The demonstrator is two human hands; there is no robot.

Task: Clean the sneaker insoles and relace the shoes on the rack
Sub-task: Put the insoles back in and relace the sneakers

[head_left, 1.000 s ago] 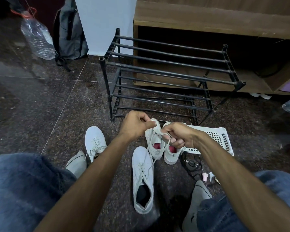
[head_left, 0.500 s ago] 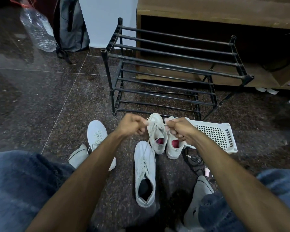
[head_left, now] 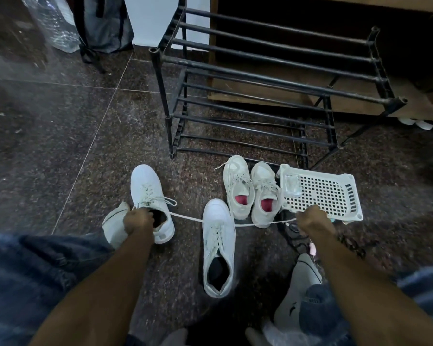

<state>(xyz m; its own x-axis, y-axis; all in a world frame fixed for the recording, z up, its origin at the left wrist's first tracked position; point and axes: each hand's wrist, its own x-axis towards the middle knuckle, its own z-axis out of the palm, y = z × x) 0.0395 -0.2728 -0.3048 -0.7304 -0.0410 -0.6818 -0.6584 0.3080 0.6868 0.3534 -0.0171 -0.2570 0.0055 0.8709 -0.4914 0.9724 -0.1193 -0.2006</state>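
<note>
While both hands' fingers grip a taut lace (head_left: 248,224), sneakers (head_left: 238,186) dot the granite floor (head_left: 60,146).

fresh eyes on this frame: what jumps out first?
A white lace pulled taut between the left hand and the right hand, stretched across the nearest white sneaker on the dark floor. Just behind it stands a pair of white shoes with pink insoles, in front of a black rack holding no shoes.
</note>
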